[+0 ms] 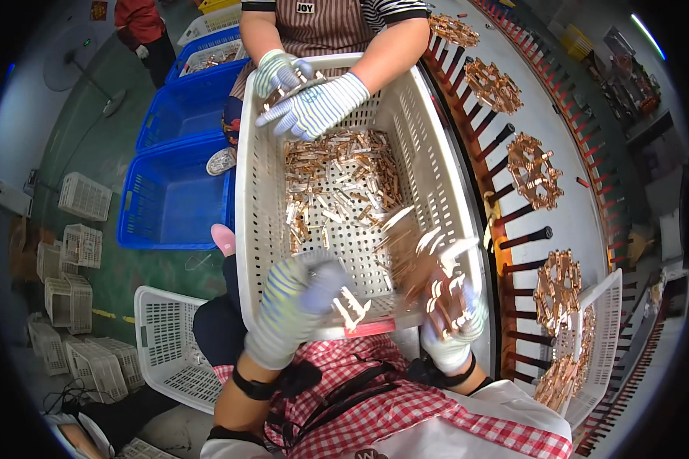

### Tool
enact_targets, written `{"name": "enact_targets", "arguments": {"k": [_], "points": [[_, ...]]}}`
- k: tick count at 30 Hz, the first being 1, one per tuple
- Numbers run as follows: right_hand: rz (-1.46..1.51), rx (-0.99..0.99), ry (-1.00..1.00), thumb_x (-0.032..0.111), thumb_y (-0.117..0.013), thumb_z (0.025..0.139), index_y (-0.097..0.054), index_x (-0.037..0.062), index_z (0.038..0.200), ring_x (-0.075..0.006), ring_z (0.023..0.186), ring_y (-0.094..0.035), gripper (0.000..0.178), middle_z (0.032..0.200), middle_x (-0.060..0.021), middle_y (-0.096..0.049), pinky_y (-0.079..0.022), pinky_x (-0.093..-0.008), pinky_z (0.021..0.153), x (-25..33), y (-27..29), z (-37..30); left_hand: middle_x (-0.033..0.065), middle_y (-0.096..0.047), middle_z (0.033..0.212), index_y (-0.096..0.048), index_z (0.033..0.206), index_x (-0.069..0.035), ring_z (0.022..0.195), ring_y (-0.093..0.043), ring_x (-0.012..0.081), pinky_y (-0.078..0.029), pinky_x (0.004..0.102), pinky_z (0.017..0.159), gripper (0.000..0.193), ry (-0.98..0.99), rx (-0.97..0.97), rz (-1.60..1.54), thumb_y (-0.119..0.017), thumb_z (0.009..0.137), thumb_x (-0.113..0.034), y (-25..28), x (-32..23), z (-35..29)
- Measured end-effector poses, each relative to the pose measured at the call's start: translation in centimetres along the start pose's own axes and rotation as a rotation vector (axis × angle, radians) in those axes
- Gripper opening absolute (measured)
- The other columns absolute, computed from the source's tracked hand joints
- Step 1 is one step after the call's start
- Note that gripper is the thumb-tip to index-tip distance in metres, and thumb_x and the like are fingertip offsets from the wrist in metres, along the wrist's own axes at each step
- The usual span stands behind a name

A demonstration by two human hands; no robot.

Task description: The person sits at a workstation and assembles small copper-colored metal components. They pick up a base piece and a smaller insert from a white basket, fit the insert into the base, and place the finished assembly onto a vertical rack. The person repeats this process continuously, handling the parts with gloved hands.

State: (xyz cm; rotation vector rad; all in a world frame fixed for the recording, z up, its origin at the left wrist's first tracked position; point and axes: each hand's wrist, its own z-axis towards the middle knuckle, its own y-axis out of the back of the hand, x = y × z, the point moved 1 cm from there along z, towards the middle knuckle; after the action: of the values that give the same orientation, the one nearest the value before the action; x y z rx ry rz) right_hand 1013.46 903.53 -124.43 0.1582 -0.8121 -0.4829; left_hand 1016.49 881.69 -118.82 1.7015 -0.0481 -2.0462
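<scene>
Both my hands wear striped white gloves over the near end of a large white perforated basket (248,191). My left hand (292,306) hangs inside its near left corner, fingers smeared by motion. Beside those fingers are several small silvery metal pieces (351,309). At the near right corner, my right hand (461,327) is closed around a blurred copper-coloured cluster of metal pieces (445,300). Loose copper and silver metal strips (341,180) lie scattered over the basket's bottom, thickest toward the far end.
Across the basket, a co-worker's gloved hands (314,103) hold some metal pieces. Copper-coloured ring-shaped racks (534,171) stand along a line of dark rods (527,238) on the right. Blue bins (172,199) are at left, white baskets (177,336) lower left and lower right.
</scene>
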Motion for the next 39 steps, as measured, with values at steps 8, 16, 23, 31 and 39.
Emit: {"name": "enact_targets", "arguments": {"k": [8,16,23,31,39], "points": [[0.763,0.193,-0.327,-0.008,-0.071,0.078,-0.051,-0.0009,0.126,-0.0259,0.088,-0.068,0.052,0.119,-0.018,-0.061,-0.058,-0.0372,0.076,1.2,3.4,-6.0,0.0065,-0.063,0.077,-0.065,0.102,-0.001,0.071,-0.059,0.012,-0.047,0.0302,0.066,0.036,0.001,0.055,0.257,-0.064,0.09,-0.035,-1.5,1.3,-5.2],[0.098,0.32,-0.035,0.01,-0.067,0.086,-0.06,0.0024,0.121,-0.0197,0.08,-0.067,0.037,0.094,-0.0073,-0.067,-0.056,-0.031,0.073,3.1,7.5,-10.7,0.0074,-0.06,0.066,-0.065,0.092,0.0,0.062,-0.057,0.0123,-0.048,0.028,0.063,0.025,0.424,0.212,-0.44,-0.064,0.091,-0.025,-2.2,0.3,-11.8],[0.282,0.195,-0.364,0.008,-0.072,0.082,-0.068,-0.0012,0.104,-0.0136,0.078,-0.065,0.025,0.09,-0.0058,-0.069,-0.053,-0.0288,0.072,4.5,11.3,-11.2,0.0143,-0.067,0.091,-0.061,0.115,-0.002,0.073,-0.063,0.0308,-0.05,0.0378,0.071,0.045,-0.337,0.008,0.615,-0.073,0.079,-0.025,1.3,0.6,-16.5],[1.679,0.477,-0.848,0.037,-0.072,0.085,-0.05,0.0002,0.133,-0.0244,0.103,-0.064,0.064,0.119,-0.0134,-0.063,-0.052,-0.0343,0.082,8.2,12.4,-12.4,0.0052,-0.064,0.078,-0.06,0.101,-0.002,0.05,-0.047,0.0051,-0.036,0.0178,0.046,0.036,0.468,0.255,-0.265,-0.066,0.09,-0.036,1.2,-1.4,-20.6],[1.067,0.264,-1.045,0.018,-0.066,0.089,-0.048,0.006,0.131,-0.0177,0.114,-0.054,0.047,0.128,-0.007,-0.052,-0.047,-0.0322,0.093,12.9,14.2,-20.6,0.0072,-0.066,0.084,-0.056,0.109,-0.004,0.06,-0.059,0.0115,-0.046,0.025,0.053,0.033,0.312,0.229,-0.298,-0.055,0.097,-0.035,-2.2,-2.7,-29.9]]}}
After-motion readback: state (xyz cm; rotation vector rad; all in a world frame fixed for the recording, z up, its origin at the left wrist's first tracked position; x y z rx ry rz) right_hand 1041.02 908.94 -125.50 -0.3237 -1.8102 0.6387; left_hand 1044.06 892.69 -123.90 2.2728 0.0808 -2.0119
